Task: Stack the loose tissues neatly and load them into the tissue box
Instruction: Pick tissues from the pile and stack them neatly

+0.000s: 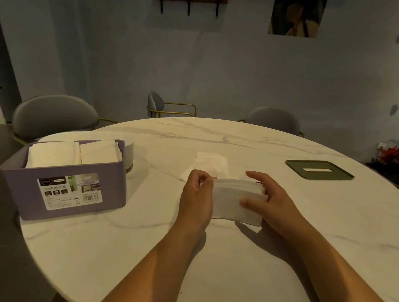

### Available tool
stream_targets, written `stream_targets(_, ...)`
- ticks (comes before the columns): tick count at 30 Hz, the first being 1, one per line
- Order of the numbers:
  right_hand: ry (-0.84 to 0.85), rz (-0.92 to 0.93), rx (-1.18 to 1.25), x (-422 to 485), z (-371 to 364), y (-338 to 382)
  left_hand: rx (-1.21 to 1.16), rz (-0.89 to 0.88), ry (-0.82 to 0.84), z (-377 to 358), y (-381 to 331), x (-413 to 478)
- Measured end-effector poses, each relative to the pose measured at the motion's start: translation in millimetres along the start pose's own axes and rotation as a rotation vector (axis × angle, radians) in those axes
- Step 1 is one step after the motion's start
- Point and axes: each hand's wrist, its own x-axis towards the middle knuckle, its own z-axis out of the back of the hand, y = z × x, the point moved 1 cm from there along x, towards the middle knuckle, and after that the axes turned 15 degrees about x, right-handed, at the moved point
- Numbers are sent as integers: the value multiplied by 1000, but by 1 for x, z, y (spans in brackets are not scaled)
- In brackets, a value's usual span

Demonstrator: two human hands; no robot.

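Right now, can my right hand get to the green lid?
Probably yes: the table between the right hand and the green lid looks bare. But that hand holds the tissue stack, so it must let go first.

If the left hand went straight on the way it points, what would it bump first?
Probably the loose tissues just beyond the left hand, which holds the tissue stack; height is unclear, so it might pass above.
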Motion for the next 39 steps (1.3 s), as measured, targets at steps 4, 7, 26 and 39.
stream_targets(4,9,-53,33,-2,-1,1,11,43,-7,2,0,1)
stream_targets(7,22,-80,19,-3,-3,2,-11,40,1,3,-2,0)
stream_targets(26,-207,-157,48,1,8,3,72,-88,238,5,-10,-10)
stream_targets(39,-290,-146,179,2,9,3,60,-126,250,5,-3,-6)
